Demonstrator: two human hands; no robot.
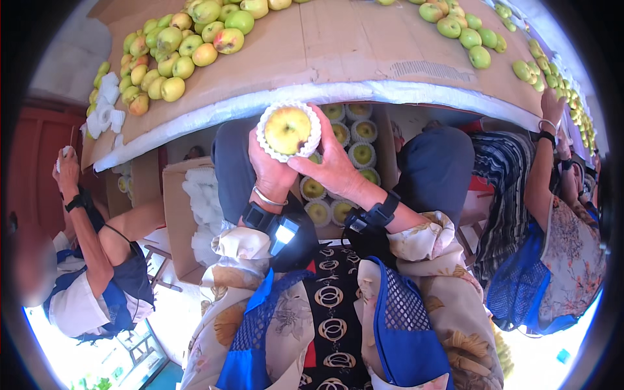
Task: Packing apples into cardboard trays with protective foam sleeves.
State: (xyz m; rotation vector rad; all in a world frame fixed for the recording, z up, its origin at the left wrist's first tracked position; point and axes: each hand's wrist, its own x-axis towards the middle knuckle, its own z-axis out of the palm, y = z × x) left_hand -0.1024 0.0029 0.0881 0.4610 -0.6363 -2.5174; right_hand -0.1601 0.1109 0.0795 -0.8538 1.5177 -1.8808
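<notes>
A yellow-green apple [287,127] with a dark blemish near its lower right sits in a white foam net sleeve [263,146]. My left hand [271,170] cups it from the left and below. From the right, my right hand [336,163] wraps it, thumb across the sleeve's lower edge. Below my hands, between my knees, a cardboard box [387,146] holds rows of sleeved apples [362,154]. My forearms partly hide that box. Another cardboard box [183,243] by my left leg contains a heap of white foam net sleeves [202,204].
A cardboard-covered table [341,53] with a white padded edge [302,92] spans ahead. Loose apples [168,63] are piled at left, more apples [468,36] at right. Foam sleeves [105,109] lie at the left corner. Co-workers sit left [92,253] and right [541,243].
</notes>
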